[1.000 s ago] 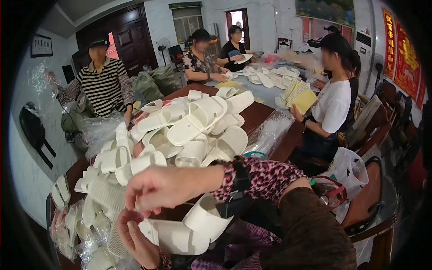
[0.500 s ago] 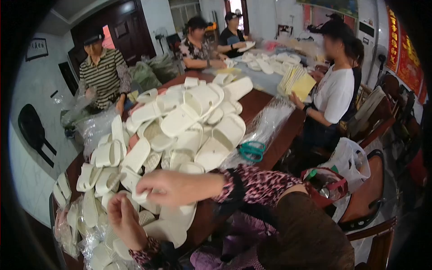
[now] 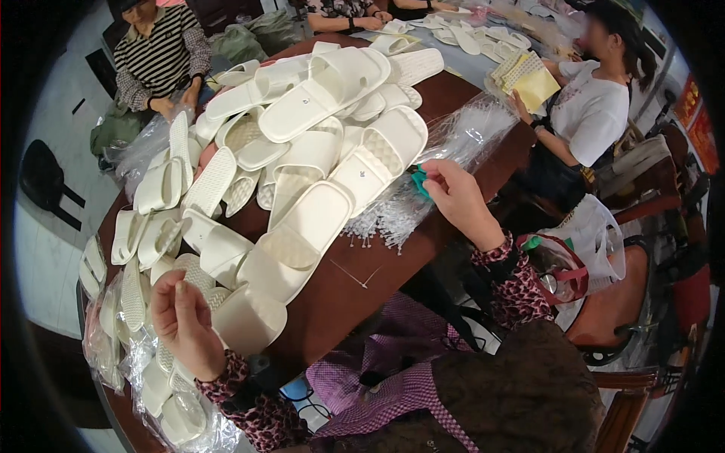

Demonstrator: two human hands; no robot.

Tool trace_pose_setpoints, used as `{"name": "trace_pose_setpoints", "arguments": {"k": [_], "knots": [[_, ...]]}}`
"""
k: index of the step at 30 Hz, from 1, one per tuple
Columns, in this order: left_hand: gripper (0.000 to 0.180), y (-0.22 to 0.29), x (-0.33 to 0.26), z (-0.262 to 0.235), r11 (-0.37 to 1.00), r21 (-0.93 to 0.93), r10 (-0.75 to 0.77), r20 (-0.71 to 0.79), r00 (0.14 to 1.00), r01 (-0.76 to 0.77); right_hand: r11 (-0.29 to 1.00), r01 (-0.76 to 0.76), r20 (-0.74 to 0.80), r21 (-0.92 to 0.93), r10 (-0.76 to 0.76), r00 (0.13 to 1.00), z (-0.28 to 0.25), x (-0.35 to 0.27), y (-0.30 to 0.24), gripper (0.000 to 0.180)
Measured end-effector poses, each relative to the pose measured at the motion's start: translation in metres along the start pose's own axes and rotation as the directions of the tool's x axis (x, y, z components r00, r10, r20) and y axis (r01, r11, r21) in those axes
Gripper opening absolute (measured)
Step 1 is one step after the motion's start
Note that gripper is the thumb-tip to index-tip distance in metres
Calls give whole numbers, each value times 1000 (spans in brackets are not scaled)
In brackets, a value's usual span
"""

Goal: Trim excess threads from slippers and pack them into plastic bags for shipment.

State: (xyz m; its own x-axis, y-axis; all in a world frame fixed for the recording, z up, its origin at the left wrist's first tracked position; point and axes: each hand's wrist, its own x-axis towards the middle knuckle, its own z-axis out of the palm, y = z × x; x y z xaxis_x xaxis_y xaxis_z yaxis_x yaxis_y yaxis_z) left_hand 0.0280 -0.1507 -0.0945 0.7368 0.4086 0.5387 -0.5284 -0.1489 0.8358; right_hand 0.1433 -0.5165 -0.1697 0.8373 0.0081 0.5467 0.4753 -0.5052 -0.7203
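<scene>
A big heap of white slide sandals (image 3: 302,151) covers much of the brown table (image 3: 340,309). At the heap's right side my right hand (image 3: 458,200) closes its fingers on the teal handle of a pair of scissors (image 3: 420,180); their blades are not visible. Beneath and beside it lies a bundle of clear thin plastic fasteners (image 3: 385,219). Over the near left sandals, my left hand (image 3: 183,323) is raised with fingers curled in and thumb against them. Whatever it may hold is too small to make out.
One loose clear fastener (image 3: 364,285) lies near the table's front edge. Bagged sandals (image 3: 113,325) are at the left edge. Co-workers sit or stand around the far side, one holding yellow sheets (image 3: 532,83). A red-rimmed bag (image 3: 563,275) and chairs stand at right.
My right hand has moved from beside the left one, out to the right and away from me, onto the scissors. My left hand has shifted slightly left and up. The view has tilted down.
</scene>
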Motion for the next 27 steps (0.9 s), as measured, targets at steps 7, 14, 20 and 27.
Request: {"name": "trace_pose_setpoints", "arguments": {"k": [7,14,20,27], "knots": [[14,-2,-14,-15,982,171,-69,-88,994,83,857,172,30,-487,-180,983,-7,4,31,36],[15,-5,-20,-22,975,190,-101,-85,991,115,756,236,162,-611,-172,972,-12,12,6,31],[17,-8,-21,-26,973,183,-119,-126,985,141,745,210,220,-633,-87,972,-34,-2,-12,31],[18,-7,-30,-23,971,181,-138,-123,983,158,917,-376,203,136,346,916,-73,-24,-1,41]]}}
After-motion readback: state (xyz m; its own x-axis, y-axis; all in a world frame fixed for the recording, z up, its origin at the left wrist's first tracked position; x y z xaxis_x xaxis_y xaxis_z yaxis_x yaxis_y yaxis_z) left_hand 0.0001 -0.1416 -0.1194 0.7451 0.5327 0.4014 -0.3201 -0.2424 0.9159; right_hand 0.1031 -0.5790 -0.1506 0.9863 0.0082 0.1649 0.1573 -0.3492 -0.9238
